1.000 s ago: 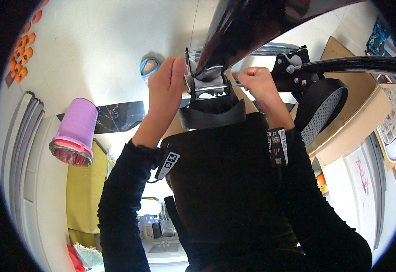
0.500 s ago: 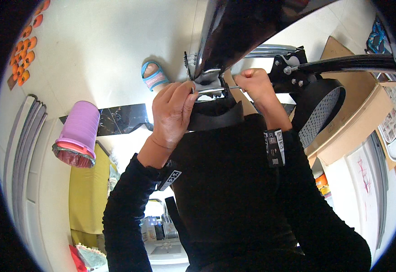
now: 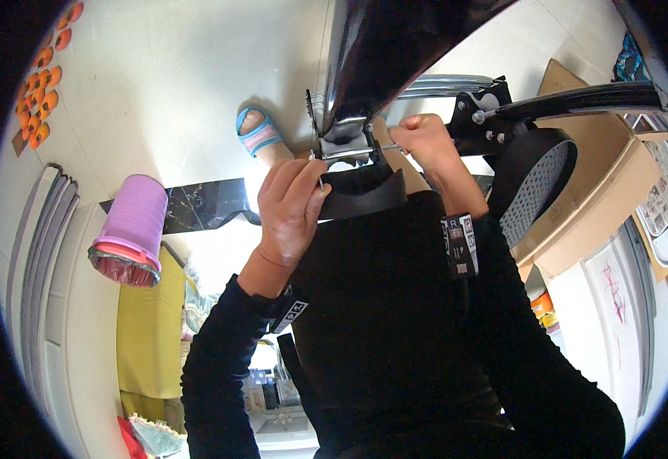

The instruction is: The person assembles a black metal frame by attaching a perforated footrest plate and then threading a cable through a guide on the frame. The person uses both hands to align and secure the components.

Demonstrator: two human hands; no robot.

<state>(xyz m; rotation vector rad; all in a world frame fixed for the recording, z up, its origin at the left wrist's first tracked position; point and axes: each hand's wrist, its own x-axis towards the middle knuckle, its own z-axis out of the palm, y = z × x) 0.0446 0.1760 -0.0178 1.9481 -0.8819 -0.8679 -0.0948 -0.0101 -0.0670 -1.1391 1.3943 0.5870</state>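
Observation:
Crosswise at the end of a glossy black machine frame [image 3: 403, 46] lies a metal rod [image 3: 349, 154], passing by a bracket and a curved black pad [image 3: 364, 200]. My right hand [image 3: 428, 145] is closed in a pinch round the thin metal shaft [image 3: 390, 148] at the rod's right end. My left hand [image 3: 288, 205] is just below the rod's left end, fingers pinched together. A small metal tip shows between its thumb and fingers, too small to name. To the right of my right hand is a black bracket [image 3: 479, 115] with bolts.
A black foot pedal with a perforated grey surface [image 3: 536, 191] hangs at right, before an open cardboard box [image 3: 624, 183]. A purple bin [image 3: 136, 214] lies at left, near a yellow-green cushion [image 3: 150, 336]. A foot in a blue and pink slipper [image 3: 259, 134] rests on the floor.
My left hand has drawn down and away from the rod's left end, uncovering it. My right hand stays at the right end, shifted slightly left. The frame has shifted slightly left.

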